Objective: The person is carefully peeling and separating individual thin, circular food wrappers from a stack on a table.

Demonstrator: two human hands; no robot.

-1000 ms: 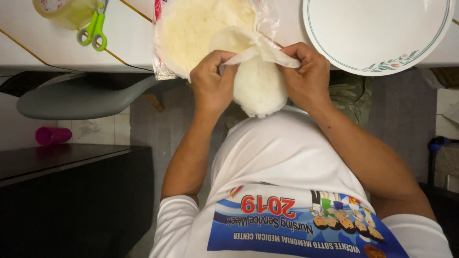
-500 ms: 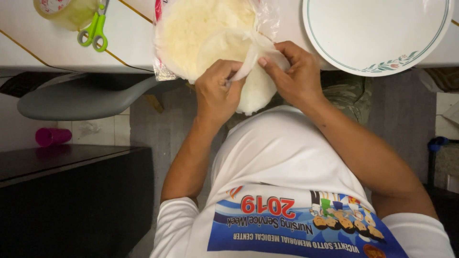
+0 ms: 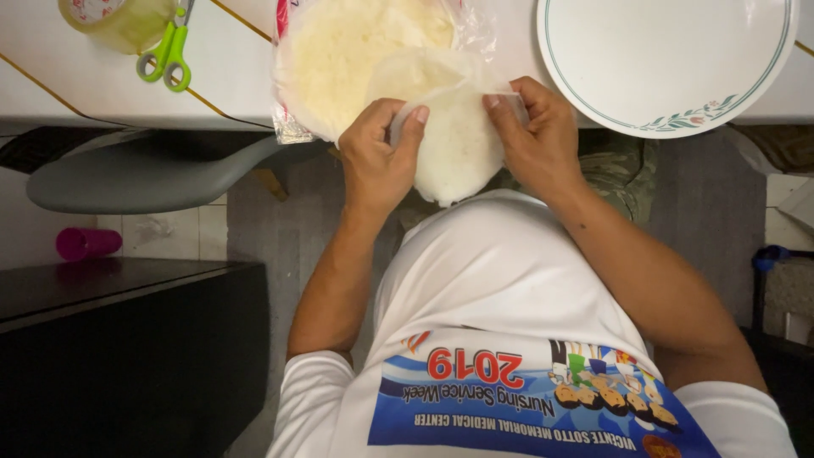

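The left hand (image 3: 377, 165) and the right hand (image 3: 538, 140) each pinch an edge of a thin white round wrapper (image 3: 454, 144) between thumb and fingers; both grips are closed on it. The wrapper hangs over the near edge of the surface, its lower part in front of the person's white printed shirt (image 3: 509, 339). Its upper part overlaps the mouth of a clear plastic bag (image 3: 301, 102) that holds a stack of pale round wrappers (image 3: 348, 51); the bag lies on the surface and juts slightly over the edge.

The surface (image 3: 229, 72) is white with thin gold diagonal lines. To the right of the bag sits a white plate (image 3: 670, 51) with a green rim line and a small floral motif. At the far left stand a yellowish roll of tape (image 3: 119, 21) and green-handled scissors (image 3: 167, 53), touching or nearly so.

Below the surface, a grey chair seat (image 3: 136, 174) projects leftward. A dark cabinet top (image 3: 110, 288) lies beneath it, with a magenta cup (image 3: 85, 243) on its side beside pale tiles. The floor (image 3: 704, 203) is grey.
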